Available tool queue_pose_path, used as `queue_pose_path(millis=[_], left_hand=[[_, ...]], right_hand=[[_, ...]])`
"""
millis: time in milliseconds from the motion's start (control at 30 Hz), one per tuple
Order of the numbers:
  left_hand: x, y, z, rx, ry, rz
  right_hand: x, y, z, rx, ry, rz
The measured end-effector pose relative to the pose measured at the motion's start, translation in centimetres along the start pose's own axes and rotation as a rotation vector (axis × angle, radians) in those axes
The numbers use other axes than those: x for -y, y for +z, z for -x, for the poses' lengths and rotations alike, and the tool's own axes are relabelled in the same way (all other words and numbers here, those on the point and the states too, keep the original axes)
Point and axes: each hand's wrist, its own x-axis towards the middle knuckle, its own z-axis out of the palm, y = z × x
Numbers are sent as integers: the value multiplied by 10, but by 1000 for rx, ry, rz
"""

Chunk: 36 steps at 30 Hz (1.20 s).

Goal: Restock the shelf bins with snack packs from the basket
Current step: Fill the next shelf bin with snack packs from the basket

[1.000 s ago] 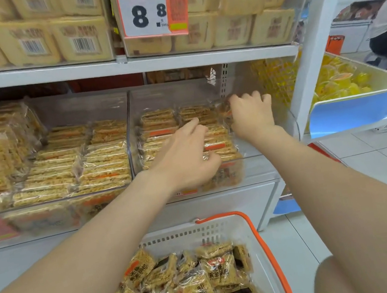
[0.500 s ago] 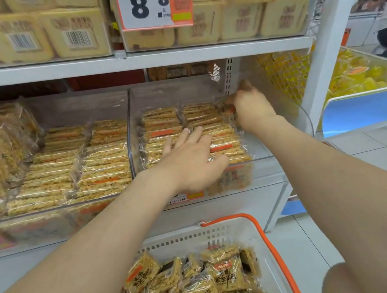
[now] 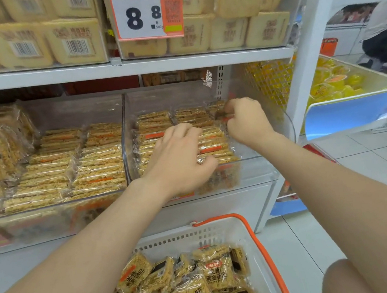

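A white basket [image 3: 261, 271] with an orange handle sits below me, holding several golden snack packs [image 3: 216, 271]. On the middle shelf a clear right bin [image 3: 262, 163] holds rows of the same snack packs [image 3: 213, 148] standing on edge. My left hand [image 3: 179, 158] lies on the front rows, fingers curled down over the packs and thumb against the front ones. Farther back, my right hand [image 3: 246, 121] pinches a snack pack [image 3: 217, 111] at the bin's back right corner. That hand's fingertips are hidden.
The neighbouring clear bin [image 3: 77, 163] to the left is packed with similar bars. The shelf above carries pale square packs and a price tag [image 3: 147, 10]. A blue-fronted bin of yellow cups [image 3: 347, 108] stands to the right. A person [image 3: 384, 32] is far right.
My left hand's fingers have gone from straight to curled over the front rows. My right hand has closed its fingers on a pack at the bin's back right.
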Motion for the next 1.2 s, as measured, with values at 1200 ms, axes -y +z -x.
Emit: queue_pose_path(millis=[1200], left_hand=[[36,176,99,901,333,-631]], right_hand=[[55,7,119,1238,-356,667]])
